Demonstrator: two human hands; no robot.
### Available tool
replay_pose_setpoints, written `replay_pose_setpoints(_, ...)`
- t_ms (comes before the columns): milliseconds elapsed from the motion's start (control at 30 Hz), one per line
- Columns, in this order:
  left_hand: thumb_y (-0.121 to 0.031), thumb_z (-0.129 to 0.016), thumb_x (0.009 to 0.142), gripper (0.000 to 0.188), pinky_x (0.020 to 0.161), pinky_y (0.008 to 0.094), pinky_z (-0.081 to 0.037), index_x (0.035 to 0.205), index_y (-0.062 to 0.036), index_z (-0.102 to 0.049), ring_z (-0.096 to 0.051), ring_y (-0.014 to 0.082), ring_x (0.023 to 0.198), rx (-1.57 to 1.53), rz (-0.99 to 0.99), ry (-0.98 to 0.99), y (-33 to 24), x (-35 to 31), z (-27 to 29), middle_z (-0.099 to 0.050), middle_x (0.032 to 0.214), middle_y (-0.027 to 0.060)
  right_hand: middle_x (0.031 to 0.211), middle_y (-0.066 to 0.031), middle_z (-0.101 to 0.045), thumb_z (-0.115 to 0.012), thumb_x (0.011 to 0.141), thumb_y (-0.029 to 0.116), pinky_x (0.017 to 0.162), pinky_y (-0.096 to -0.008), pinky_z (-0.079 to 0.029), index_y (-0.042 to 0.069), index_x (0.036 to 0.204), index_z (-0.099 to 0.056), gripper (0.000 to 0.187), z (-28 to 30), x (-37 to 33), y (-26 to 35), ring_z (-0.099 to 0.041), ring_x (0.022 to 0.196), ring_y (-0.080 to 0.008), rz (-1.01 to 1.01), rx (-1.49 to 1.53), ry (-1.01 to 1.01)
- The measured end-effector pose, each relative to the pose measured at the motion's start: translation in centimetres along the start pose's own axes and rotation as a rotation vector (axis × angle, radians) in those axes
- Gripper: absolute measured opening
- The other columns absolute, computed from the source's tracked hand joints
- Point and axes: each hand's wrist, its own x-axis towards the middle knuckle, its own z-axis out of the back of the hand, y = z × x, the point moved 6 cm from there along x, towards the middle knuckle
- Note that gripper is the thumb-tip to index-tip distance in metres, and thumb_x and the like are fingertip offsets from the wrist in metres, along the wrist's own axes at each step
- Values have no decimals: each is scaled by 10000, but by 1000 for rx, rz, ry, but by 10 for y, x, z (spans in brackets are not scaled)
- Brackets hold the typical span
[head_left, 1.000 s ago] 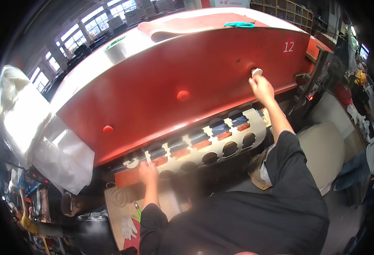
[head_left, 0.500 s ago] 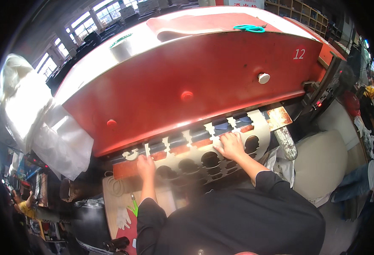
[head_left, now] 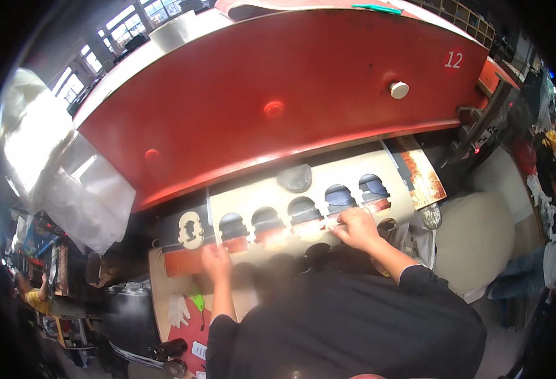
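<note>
A cream sheet (head_left: 246, 197) with rows of rounded cut-out holes lies across the bed of a red machine and bends down over its near edge. My left hand (head_left: 216, 262) pinches the sheet's near left corner. Further right, the fingers of my right hand (head_left: 357, 228) are closed on the strip of sheet below the holes. Just under the machine's red front, a dark grey rounded block (head_left: 295, 178) rests on the uncut part. A loose cream ring-shaped cut piece (head_left: 191, 230) lies on the bed, left of the sheet.
The large red machine front (head_left: 328, 76) stands over the bed. White plastic sheeting (head_left: 101, 208) hangs at left. A rusty plate (head_left: 424, 180) lies at the bed's right end, near a beige padded seat (head_left: 477, 243). Lower left, a glove (head_left: 178, 311) lies by a green-handled tool (head_left: 197, 300).
The sheet now shows an uncut area beyond a full row of holes, and the grey block is visible on it. Both hands still grip its near part. The ring-shaped piece shows whole.
</note>
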Motion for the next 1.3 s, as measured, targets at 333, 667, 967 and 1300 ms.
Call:
replay_pose_setpoints(333,-121,-635,870,163,621,421,-417,808,-18,-525,-524,305,643,48,70,98,-10,-107,89,-529,697,119,1406,-250,-414,-792,719,321,1040,-511,-373,106,1418,-422,820,-20,16,90,-421,1263,-432,30,-4,-278)
replay_pose_setpoints(667,-110,-615,906,155,589,346,-424,864,4,-518,-517,225,611,47,71,86,-21,-164,132,-522,732,101,1307,-186,-561,-801,649,258,1068,-452,-379,61,1332,-542,756,-10,-31,68,-502,1221,-363,32,438,-349)
replay_pose_setpoints(967,-112,-637,857,143,633,433,-404,830,-11,-540,-528,318,681,-23,142,106,-11,-173,130,-528,721,125,1299,-135,-535,-802,647,231,1085,-489,-345,82,1333,-529,753,3,-60,23,-436,1244,-413,22,74,-410)
replay_pose_setpoints(1300,-111,-632,848,143,636,444,-404,813,-11,-537,-528,332,684,-14,136,105,-7,-173,126,-533,708,133,1284,-141,-540,-797,644,221,1068,-476,-357,83,1327,-524,749,6,-64,13,-445,1240,-399,4,70,-453)
